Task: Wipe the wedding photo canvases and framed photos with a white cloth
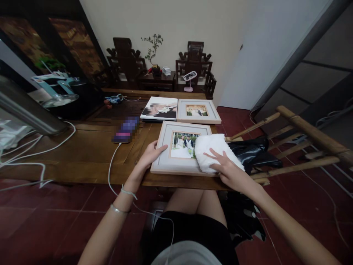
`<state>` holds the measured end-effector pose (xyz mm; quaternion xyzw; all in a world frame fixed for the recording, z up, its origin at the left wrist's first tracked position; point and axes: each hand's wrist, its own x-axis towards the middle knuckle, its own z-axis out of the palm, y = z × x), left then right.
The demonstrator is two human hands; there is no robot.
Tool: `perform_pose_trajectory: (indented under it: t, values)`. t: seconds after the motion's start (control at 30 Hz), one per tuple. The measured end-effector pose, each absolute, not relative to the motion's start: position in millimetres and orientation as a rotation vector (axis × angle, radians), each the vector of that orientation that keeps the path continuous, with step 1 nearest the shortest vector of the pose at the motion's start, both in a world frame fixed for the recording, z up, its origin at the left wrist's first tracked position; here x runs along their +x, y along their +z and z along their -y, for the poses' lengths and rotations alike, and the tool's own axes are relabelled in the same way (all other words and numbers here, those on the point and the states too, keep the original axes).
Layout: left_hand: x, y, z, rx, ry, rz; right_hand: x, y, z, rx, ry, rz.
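A brown wooden desk [88,154] is standing on a red tiled floor [68,209]. The left hand [150,154] is gripping the left side of a square, pale wooden picture frame [180,145] lying near the desk's front edge. The right hand [227,167] is resting spread-fingered on a white fluffy cloth [211,147], which is covering the frame's right part. A second pale wooden frame [212,115] is lying behind; a blurred, cabled phone [125,129] is lying leftward.
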<state>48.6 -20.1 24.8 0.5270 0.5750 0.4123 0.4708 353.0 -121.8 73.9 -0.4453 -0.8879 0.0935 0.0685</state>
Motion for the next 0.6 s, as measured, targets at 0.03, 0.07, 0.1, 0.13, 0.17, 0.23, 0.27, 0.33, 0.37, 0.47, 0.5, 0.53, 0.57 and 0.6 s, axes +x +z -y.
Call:
perform_pose_trajectory:
  t: [0.03, 0.07, 0.1, 0.13, 0.17, 0.23, 0.27, 0.33, 0.37, 0.47, 0.5, 0.53, 0.57, 0.6]
  values:
    - [48, 28, 25, 1.207, 0.976, -1.355, 353, 73, 122, -1.321, 0.271, 2.671]
    - [47, 31, 31, 1.138, 0.972, -1.329, 353, 72, 122, -1.3, 0.257, 2.664]
    - [46, 34, 37, 1.081, 0.985, -1.319, 354, 71, 122, -1.278, 0.242, 2.656]
    - [44, 37, 42, 1.029, 1.006, -1.312, 355, 71, 122, -1.254, 0.223, 2.645]
    - [41, 39, 47, 0.981, 1.029, -1.317, 357, 71, 122, -1.232, 0.201, 2.63]
    - [32, 45, 54, 0.923, 1.043, -1.349, 363, 70, 123, -1.2, 0.152, 2.582]
    - [27, 48, 57, 0.913, 1.047, -1.366, 367, 69, 123, -1.19, 0.129, 2.549]
    - [14, 55, 59, 0.888, 1.066, -1.405, 376, 66, 126, -1.183, 0.084, 2.476]
    - [8, 60, 60, 0.867, 1.069, -1.42, 380, 64, 127, -1.184, 0.06, 2.445]
    - [-7, 77, 56, 0.789, 1.121, -1.461, 387, 57, 131, -1.189, 0.015, 2.422]
    - [-9, 82, 53, 0.764, 1.139, -1.473, 386, 56, 133, -1.19, 0.019, 2.431]
    - [-11, 88, 48, 0.749, 1.153, -1.479, 383, 55, 134, -1.178, 0.043, 2.447]
    - [-11, 93, 43, 0.747, 1.151, -1.474, 379, 56, 136, -1.152, 0.092, 2.467]
    - [-11, 97, 37, 0.786, 1.149, -1.449, 375, 59, 137, -1.117, 0.166, 2.483]
